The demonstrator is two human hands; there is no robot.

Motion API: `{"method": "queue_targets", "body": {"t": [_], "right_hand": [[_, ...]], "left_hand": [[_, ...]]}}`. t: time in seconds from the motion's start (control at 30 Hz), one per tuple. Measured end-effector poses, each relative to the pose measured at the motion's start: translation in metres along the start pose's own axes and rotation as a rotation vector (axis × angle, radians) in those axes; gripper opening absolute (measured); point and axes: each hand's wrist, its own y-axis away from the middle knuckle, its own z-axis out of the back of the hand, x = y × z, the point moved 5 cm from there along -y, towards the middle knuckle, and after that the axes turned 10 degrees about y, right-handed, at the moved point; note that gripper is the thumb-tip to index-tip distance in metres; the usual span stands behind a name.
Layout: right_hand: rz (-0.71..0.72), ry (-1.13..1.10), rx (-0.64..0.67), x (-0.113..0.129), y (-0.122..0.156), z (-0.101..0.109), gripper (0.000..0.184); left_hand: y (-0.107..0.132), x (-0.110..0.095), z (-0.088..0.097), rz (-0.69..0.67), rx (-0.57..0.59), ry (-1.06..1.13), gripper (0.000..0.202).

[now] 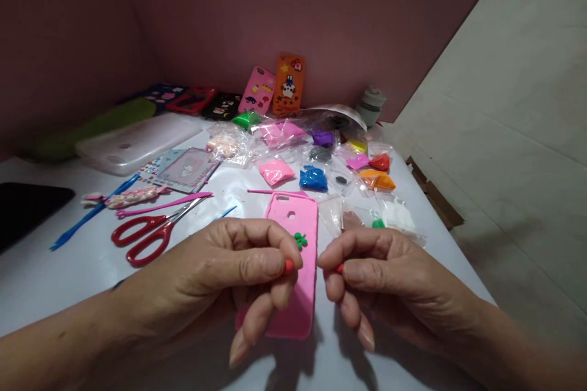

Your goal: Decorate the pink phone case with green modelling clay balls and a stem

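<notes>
My left hand [261, 263] pinches a small lump of red clay [288, 267] between thumb and fingers. In my right hand [376, 269], a second bit of red clay [339, 269] shows between the thumb and index finger. The two hands are apart, held above the table. Below and partly behind my left hand lies a pink phone case [300, 299] with a camera cut-out at its far end. A green clover-like clay shape [299, 241] sits on the case, partly covered by my left fingers.
Red-handled scissors [153, 235], a pink modelling tool [160, 204] and a blue one [87, 223] lie left. Bags of coloured clay, including blue [313, 178] and orange [376, 180], spread across the back. Decorated cases, one orange [288, 85], lean against the pink wall. A dark flat object [32, 211] lies far left.
</notes>
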Motion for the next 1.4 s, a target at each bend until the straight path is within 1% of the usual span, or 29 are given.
{"method": "queue_targets", "body": {"t": [0.07,0.17,0.37,0.53,0.63,0.7,0.73,0.87,0.93,0.97,1.03,1.13,1.23,1.4], "right_hand": [[0.001,0.012,-0.004,0.000,0.000,0.000,0.014],[0.020,0.026,-0.015,0.004,0.002,0.000,0.016],[0.126,0.051,-0.114,0.023,0.005,0.009,0.005],[0.047,0.021,-0.237,0.032,0.005,0.022,0.007],[0.028,0.106,-0.265,0.034,0.009,0.025,0.006],[0.044,0.311,-0.261,0.036,0.013,0.025,0.005],[0.060,0.476,-0.265,0.037,0.014,0.025,0.007],[0.196,1.374,-0.294,0.039,0.019,0.018,0.006],[0.257,1.710,-0.271,0.035,0.019,0.013,0.012],[0.274,1.821,-0.255,0.032,0.019,0.011,0.014],[0.308,1.958,-0.223,0.026,0.019,0.008,0.018],[0.353,2.059,-0.192,0.019,0.019,0.005,0.022],[0.365,2.092,-0.192,0.014,0.020,0.006,0.026],[0.401,2.060,-0.203,0.011,0.019,0.009,0.026]], "left_hand": [[0.001,-0.001,0.001,-0.023,-0.026,0.005,0.011],[0.000,-0.003,-0.001,-0.013,-0.019,-0.009,0.006],[-0.002,-0.006,-0.002,0.017,0.010,-0.030,0.009],[0.000,-0.004,0.000,0.025,0.049,0.012,0.008],[0.001,-0.003,0.002,0.041,0.059,0.034,0.009],[0.001,-0.002,0.002,0.055,0.062,0.043,0.010],[0.001,-0.002,0.002,0.056,0.067,0.046,0.010],[0.000,-0.003,0.002,0.063,0.049,0.031,0.008],[-0.001,-0.004,0.001,0.051,0.048,0.026,0.007],[-0.002,-0.004,0.001,0.045,0.043,0.028,0.008],[-0.003,-0.004,0.000,0.040,0.028,0.028,0.011],[-0.002,-0.003,0.000,0.048,0.008,0.011,0.018],[-0.002,-0.003,-0.002,0.038,0.010,0.008,0.015],[-0.004,-0.004,-0.002,-0.006,0.034,0.103,0.013]]}}
